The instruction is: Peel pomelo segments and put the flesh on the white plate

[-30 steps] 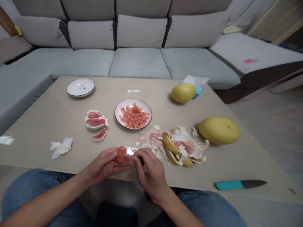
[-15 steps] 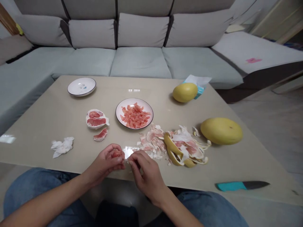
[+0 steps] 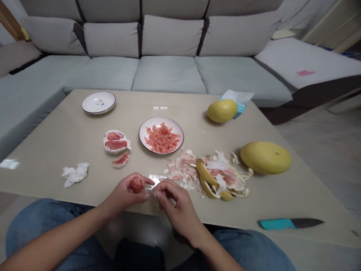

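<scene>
Cupped in my left hand (image 3: 126,192) is a piece of red pomelo flesh (image 3: 137,183), its forefinger stretched out to the right. My right hand (image 3: 176,205) is close beside it, thumb and forefinger pinched together; a small pale scrap seems to lie at the fingertips, too small to name. Beyond the hands, a plate (image 3: 143,146) carries a heap of red pomelo pieces (image 3: 163,138). Left of that plate sit a partly peeled pomelo chunk (image 3: 116,142) in white pith and a loose pomelo segment (image 3: 120,160).
Peels and membranes (image 3: 210,175) are piled right of my hands. A knife (image 3: 290,223) lies at the near right edge. Two whole pomelos (image 3: 265,158) (image 3: 222,111), a tissue pack (image 3: 239,107), a second plate (image 3: 98,103) and a crumpled tissue (image 3: 75,174) are on the table.
My left hand has opened somewhat, its forefinger now extended, and more of the pomelo flesh shows. My right hand stays pinched nearby. The whole view has shifted slightly.
</scene>
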Demonstrator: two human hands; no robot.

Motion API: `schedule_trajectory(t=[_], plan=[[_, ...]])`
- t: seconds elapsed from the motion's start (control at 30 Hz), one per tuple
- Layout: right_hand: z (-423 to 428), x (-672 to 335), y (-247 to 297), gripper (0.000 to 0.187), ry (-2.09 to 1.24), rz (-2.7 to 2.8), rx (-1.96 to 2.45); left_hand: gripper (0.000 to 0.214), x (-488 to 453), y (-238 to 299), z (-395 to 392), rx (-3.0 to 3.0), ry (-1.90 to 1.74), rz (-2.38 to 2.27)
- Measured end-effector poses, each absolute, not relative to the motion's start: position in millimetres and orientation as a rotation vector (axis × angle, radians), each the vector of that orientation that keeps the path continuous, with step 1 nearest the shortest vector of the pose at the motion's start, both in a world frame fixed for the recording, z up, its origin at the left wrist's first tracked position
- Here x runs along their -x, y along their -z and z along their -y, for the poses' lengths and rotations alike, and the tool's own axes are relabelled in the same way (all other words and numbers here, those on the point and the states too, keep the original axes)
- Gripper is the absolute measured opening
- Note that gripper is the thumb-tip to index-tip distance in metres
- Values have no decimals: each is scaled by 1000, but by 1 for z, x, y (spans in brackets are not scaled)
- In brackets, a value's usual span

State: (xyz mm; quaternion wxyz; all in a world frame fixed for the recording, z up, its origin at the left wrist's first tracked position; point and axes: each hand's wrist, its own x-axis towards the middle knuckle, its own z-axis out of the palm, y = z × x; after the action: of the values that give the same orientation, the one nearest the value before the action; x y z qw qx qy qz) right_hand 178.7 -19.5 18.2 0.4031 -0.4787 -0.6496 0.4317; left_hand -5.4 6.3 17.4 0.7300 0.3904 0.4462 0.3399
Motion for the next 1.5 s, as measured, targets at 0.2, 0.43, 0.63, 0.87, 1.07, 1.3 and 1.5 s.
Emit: schedule_trajectory(t=[0.2,0.43,0.63,0.87,1.07,1.3,1.5], plan=[[19,-178,-19,20,-1126,1618,1211,20,5,-16,-5,-934,-672,-996],[20,-178,-19,27,-1555,1392,1088,21,6,-18,-5,-945,-670,-1014],[22,-176,-16,34,-1757,1203,973,23,6,-19,-5,-886,-681,-956],[3,-202,-13,21,-1232,1439,1241,22,9,-18,-9,-752,-673,-978],[-19,-232,12,23,-303,1998,1577,24,10,-10,-12,-729,-689,-1051],[-21,-235,8,21,3,2086,1733,23,5,-18,-26,-997,-760,-1114],[-23,-245,9,15,15,2043,1705,19,-24,-46,-100,-1477,-874,-1225]])
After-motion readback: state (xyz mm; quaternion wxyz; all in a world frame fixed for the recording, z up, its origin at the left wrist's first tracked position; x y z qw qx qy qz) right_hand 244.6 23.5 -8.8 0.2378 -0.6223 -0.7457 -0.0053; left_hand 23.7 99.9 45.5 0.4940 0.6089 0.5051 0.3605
